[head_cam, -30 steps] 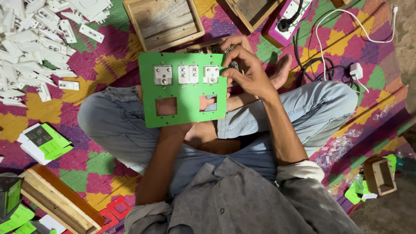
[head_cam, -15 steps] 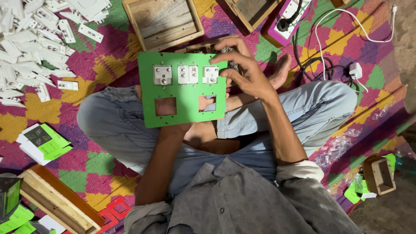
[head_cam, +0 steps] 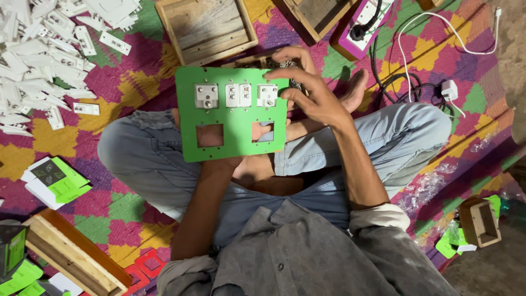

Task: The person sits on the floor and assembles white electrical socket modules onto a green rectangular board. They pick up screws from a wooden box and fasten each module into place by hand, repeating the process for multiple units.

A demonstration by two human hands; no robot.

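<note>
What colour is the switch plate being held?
Bright green, with white switches fitted; the plate shows clearly in the head view.

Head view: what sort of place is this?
Likely an informal floor workshop for assembling electrical switchboards. A person sits cross-legged on a patterned mat, holding a green switch panel; a pile of white switch parts and wooden boxes lie around.

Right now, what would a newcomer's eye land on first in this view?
The bright green panel at centre, propped over the crossed legs, with white switches and sockets in its top row and two empty square cutouts below. The right hand rests its fingers on the panel's upper right edge; the left hand is hidden behind it. A heap of white switch parts fills the upper left of the patterned mat.
</note>
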